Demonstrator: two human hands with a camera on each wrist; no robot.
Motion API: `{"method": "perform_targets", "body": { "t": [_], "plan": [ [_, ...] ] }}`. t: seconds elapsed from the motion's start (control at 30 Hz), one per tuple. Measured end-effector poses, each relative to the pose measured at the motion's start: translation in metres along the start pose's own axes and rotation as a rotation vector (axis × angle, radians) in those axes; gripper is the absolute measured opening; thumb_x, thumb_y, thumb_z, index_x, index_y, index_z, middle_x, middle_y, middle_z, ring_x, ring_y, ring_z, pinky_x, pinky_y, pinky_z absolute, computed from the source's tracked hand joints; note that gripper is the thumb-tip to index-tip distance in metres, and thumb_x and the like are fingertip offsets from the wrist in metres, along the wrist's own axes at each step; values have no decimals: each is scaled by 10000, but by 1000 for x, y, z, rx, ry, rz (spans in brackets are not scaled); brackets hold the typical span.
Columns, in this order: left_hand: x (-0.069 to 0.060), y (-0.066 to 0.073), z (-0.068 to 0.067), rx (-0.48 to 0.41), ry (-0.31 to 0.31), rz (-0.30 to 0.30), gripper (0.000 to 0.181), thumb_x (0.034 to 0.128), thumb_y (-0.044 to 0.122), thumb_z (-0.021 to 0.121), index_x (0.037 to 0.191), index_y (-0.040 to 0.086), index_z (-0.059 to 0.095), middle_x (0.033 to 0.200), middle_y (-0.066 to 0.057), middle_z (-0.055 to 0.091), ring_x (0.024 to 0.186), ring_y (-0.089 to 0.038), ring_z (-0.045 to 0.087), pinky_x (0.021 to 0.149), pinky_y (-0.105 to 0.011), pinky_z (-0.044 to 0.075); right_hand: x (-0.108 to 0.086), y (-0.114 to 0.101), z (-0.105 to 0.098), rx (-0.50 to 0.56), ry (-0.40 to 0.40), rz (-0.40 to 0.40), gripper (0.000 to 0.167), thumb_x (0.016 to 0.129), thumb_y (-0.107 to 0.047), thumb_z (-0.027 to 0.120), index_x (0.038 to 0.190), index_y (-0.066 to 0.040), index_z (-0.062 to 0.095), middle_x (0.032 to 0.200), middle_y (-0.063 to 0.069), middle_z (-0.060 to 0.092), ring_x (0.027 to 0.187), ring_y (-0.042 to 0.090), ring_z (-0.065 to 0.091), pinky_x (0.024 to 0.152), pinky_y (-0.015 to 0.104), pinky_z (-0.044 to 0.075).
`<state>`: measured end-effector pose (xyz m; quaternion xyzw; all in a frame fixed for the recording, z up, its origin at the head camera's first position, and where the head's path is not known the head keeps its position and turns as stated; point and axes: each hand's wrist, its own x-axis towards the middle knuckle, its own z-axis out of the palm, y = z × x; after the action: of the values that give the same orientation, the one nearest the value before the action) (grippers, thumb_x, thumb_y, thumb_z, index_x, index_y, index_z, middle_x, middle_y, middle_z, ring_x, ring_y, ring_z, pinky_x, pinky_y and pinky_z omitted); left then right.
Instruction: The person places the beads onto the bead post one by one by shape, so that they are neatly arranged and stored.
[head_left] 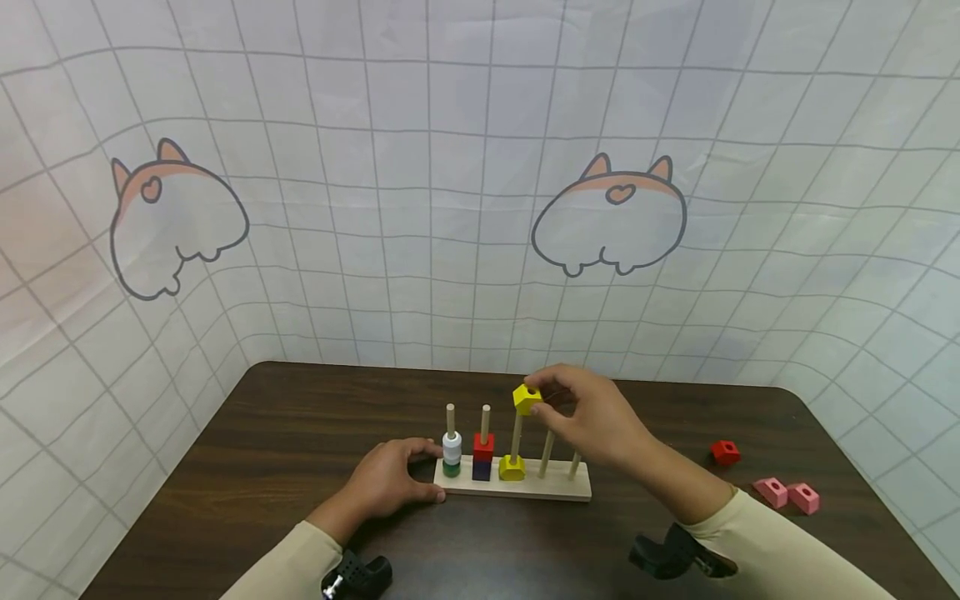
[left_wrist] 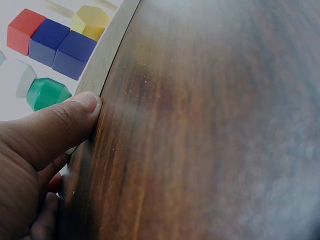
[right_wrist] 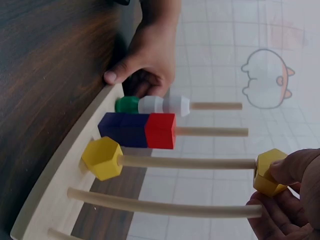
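Observation:
My left hand (head_left: 390, 477) holds the left end of a wooden peg board (head_left: 525, 487), its thumb on the near edge. Between thumb and fingers, my right hand (head_left: 600, 417) pinches a yellow hexagonal block (right_wrist: 264, 182) at the tip of the third peg (right_wrist: 190, 162). Another yellow block (right_wrist: 102, 157) sits at that peg's base. On the first peg are a green bead (left_wrist: 47, 93) and two white beads (right_wrist: 162, 105). Two blue cubes (right_wrist: 122, 129) and a red cube (right_wrist: 161, 131) fill part of the second. The fourth peg (right_wrist: 160, 204) is bare.
To the right on the dark wooden table (head_left: 300, 417) lie a red block (head_left: 725, 452) and two pink blocks (head_left: 772, 492). A white gridded curtain (head_left: 465, 208) hangs behind and at both sides. Each wrist wears a black device (head_left: 663, 554).

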<state>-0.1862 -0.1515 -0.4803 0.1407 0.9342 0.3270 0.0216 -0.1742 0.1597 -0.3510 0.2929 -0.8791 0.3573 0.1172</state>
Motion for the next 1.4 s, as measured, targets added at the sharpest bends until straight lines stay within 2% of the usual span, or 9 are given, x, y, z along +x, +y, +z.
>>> {"method": "perform_targets", "body": {
  "t": [0.2,0.43,0.73,1.0,1.17,1.4],
  "plan": [
    [1,0,1,4,6,9,545,718,436,932,1201,285,730,1318,-21,672,1236,-306,600,998,-573,460,1,1,6,28,9,28,320,912,-62,782,1212,-94,676,1099,-5,702,930,143,693,821,348,585],
    [1,1,1,0,17,6,536,712,423,939,1187,283,736,1311,-18,675,1236,-300,602,1002,-566,461,0,-2,12,33,7,78,321,911,-49,778,1213,-99,680,1087,-1,706,914,121,682,797,275,579],
    [1,1,1,-5,10,12,536,712,424,938,1185,278,732,1307,-15,676,1235,-297,601,1002,-570,458,-9,1,29,30,36,121,308,919,-56,770,1215,-99,694,1027,-36,670,825,109,586,706,269,529],
    [1,0,2,-1,13,3,535,707,435,939,1180,297,731,1310,-4,676,1236,-290,600,1005,-567,455,-15,7,39,67,74,114,326,921,-55,769,1230,-119,689,992,-36,653,753,112,542,651,267,496],
    [1,1,2,-8,9,6,536,711,425,939,1184,284,730,1316,-22,672,1235,-300,600,999,-572,458,-16,12,44,81,100,111,375,897,-43,792,1247,-103,670,1038,-29,675,792,102,565,687,276,507],
    [1,1,2,-10,14,5,534,713,420,940,1185,285,730,1311,-17,674,1233,-296,603,999,-567,461,-18,18,51,141,129,150,606,868,-14,813,1401,-65,530,1125,-8,680,921,113,638,815,324,556]
  ]
}}
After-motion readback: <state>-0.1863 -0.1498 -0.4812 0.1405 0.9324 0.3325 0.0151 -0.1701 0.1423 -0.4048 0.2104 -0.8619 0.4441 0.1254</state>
